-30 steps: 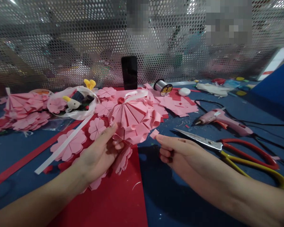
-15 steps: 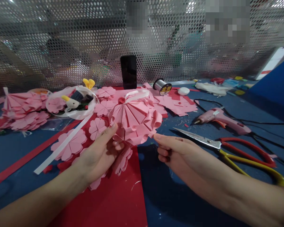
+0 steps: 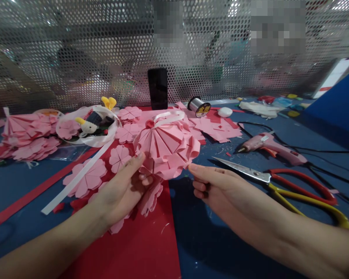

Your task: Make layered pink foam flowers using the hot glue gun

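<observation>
Between my two hands is a pleated pink paper umbrella (image 3: 165, 145) with ruffled edges, a small red rosette (image 3: 149, 124) and a white ribbon loop (image 3: 170, 116) at its top. My left hand (image 3: 130, 178) grips its left edge, thumb on the outside and the other fingers curled underneath. At the lower right edge, my right hand (image 3: 205, 178) pinches the rim between thumb and forefinger. Pink paper flowers (image 3: 85, 178) lie beside and below my left hand, on red paper (image 3: 128, 248).
Scissors (image 3: 241, 168) with red and yellow handles and a pink glue gun (image 3: 275, 149) lie to the right. Behind are a wire spool (image 3: 198, 106), a phone (image 3: 158, 89) and a perforated metal screen (image 3: 104, 50). A plush toy (image 3: 91, 124) sits at the left.
Both hands keep their hold on the paper umbrella. Its ruffled right edge has shifted very slightly; otherwise hardly anything differs.
</observation>
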The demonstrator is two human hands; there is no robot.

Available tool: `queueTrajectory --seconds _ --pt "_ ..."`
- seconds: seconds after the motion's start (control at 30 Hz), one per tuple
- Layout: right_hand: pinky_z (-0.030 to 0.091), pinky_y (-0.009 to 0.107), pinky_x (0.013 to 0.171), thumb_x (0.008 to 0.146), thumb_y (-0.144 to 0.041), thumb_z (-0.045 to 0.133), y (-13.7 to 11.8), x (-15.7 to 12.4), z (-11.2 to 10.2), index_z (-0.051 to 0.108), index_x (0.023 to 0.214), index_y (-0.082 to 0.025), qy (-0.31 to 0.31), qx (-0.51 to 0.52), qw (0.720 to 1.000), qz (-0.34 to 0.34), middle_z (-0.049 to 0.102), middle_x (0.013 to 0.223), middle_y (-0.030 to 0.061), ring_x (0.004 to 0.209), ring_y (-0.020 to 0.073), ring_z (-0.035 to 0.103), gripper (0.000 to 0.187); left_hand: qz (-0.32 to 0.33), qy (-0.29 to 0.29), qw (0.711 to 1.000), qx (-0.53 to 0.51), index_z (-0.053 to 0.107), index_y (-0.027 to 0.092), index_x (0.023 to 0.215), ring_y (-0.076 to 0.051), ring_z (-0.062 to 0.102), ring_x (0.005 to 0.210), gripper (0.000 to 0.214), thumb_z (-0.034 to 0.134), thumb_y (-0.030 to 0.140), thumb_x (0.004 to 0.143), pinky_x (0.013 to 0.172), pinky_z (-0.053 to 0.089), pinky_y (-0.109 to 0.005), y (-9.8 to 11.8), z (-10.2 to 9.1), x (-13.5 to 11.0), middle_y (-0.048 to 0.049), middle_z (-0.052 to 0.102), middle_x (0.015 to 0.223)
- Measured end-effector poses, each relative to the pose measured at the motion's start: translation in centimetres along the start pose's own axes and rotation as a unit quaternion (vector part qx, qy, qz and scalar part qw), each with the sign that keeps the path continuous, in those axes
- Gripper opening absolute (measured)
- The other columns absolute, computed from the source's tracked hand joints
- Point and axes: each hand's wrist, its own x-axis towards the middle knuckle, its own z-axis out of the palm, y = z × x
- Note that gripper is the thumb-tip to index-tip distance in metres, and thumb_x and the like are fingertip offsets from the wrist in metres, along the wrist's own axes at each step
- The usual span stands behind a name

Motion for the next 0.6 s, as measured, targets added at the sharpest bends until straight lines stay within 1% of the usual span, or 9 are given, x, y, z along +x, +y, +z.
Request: queueTrajectory --seconds 0.17,0.33,0.6 --pt "0.035 0.032 0.067 0.07 -0.042 0.082 0.17 0.05 0.04 0.068 0.074 -0.021 0.009 0.011 1.0 -0.003 0.053 0.07 -0.0002 0.067 0.0139 0.039 0.026 0.002 0.019 1.0 -0.006 0.059 0.016 0.065 -0.007 0.043 0.047 0.022 0.075 0.016 0.081 0.045 0.047 -0.019 -0.09 0.18 -0.09 0.0032 0.048 0.059" --pt "0.033 0.031 0.066 0.069 -0.044 0.083 0.66 0.21 0.01 0.069 0.076 -0.021 0.012 0.023 1.0 -0.002 0.053 0.071 -0.0005 0.066 0.013 0.038 0.028 0.002 0.02 1.0 -0.004 0.059 0.016 0.067 -0.007 0.044 0.047 0.02 0.074 0.014 0.081 0.044 0.047 -0.019 -0.18 0.19 -0.2 0.0033 0.048 0.061" --pt "0.031 0.03 0.064 0.07 -0.044 0.083 0.96 0.29 -0.08 0.071 0.076 -0.022 0.008 0.023 1.0 -0.007 0.056 0.072 -0.0003 0.066 0.0132 0.038 0.026 -0.005 0.026 1.0 0.012 0.06 0.015 0.067 -0.007 0.043 0.047 0.021 0.073 0.016 0.083 0.045 0.047 -0.02 -0.09 0.29 -0.29 0.0025 0.05 0.061"
